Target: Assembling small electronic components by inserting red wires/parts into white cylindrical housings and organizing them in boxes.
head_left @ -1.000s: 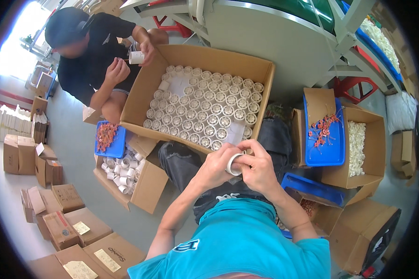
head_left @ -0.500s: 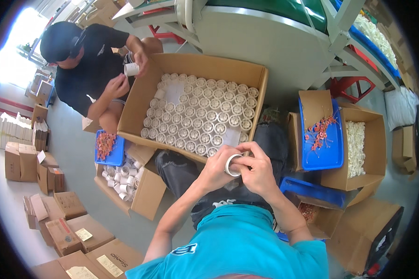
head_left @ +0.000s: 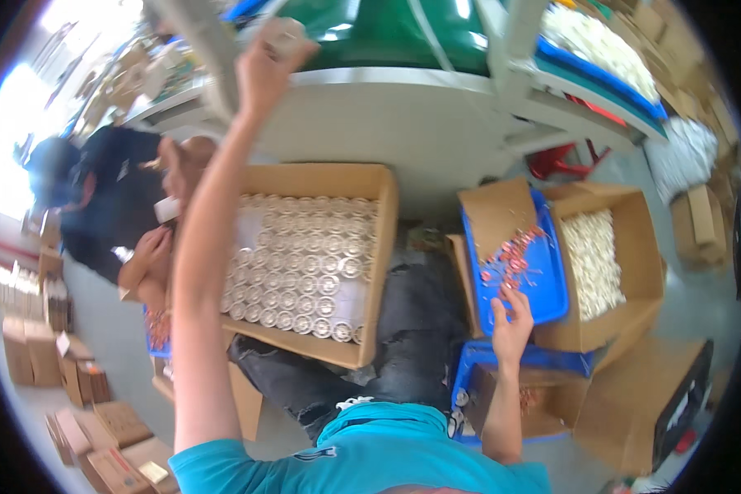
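Observation:
My left arm stretches up and forward across the left part of the large carton. At its end my left hand point(head_left: 265, 70), somewhat blurred, is closed round a white cylindrical part point(head_left: 286, 37) beside the green belt surface point(head_left: 362, 37). My right hand point(head_left: 512, 323) reaches over the blue tray point(head_left: 549, 288), thumb and fingers apart. Its fingertips are at the lower end of a pile of small red parts with thin wires point(head_left: 512, 259); whether they touch it I cannot make out. Rows of white round parts point(head_left: 305, 284) fill most of the large carton point(head_left: 376, 272).
At the left a co-worker in dark clothes point(head_left: 111, 206) holds a white cylinder point(head_left: 167, 210). A carton of small cream pieces point(head_left: 591, 263) stands right of the blue tray. Machine frame legs point(head_left: 514, 66) rise ahead. A red stool point(head_left: 564, 160) is beneath the frame.
Both hands were together over my lap on a white cylinder. My left hand has moved up and forward with a white cylinder; my right has moved right to the blue tray. The view has shifted.

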### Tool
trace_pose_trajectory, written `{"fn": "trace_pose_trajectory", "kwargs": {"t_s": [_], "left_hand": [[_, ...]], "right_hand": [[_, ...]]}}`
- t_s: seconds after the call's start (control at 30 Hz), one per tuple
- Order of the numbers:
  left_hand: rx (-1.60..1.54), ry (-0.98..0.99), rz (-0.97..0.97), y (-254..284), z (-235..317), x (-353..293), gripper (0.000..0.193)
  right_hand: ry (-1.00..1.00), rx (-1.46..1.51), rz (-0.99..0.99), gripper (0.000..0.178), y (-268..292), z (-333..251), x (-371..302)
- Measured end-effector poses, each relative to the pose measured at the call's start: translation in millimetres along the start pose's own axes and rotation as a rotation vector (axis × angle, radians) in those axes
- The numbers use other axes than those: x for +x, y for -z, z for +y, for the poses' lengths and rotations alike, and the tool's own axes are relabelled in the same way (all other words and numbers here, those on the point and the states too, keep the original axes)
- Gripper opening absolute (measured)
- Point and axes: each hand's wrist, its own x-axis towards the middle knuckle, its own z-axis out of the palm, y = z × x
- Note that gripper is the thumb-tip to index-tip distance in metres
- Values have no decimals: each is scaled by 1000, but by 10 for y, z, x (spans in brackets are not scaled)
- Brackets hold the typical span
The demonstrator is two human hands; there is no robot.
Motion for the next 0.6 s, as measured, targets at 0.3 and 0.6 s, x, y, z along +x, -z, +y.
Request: {"fn": "trace_pose_trajectory", "kwargs": {"t_s": [0.3, 0.6], "left_hand": [[377, -111, 163, -652, -1397, 1273, 92], [263, -477, 419, -541, -154, -127, 57]], "right_hand": [[-186, -195, 95, 30, 244, 615, 518], [-179, -551, 208, 33, 141, 1499, 1753]]}}
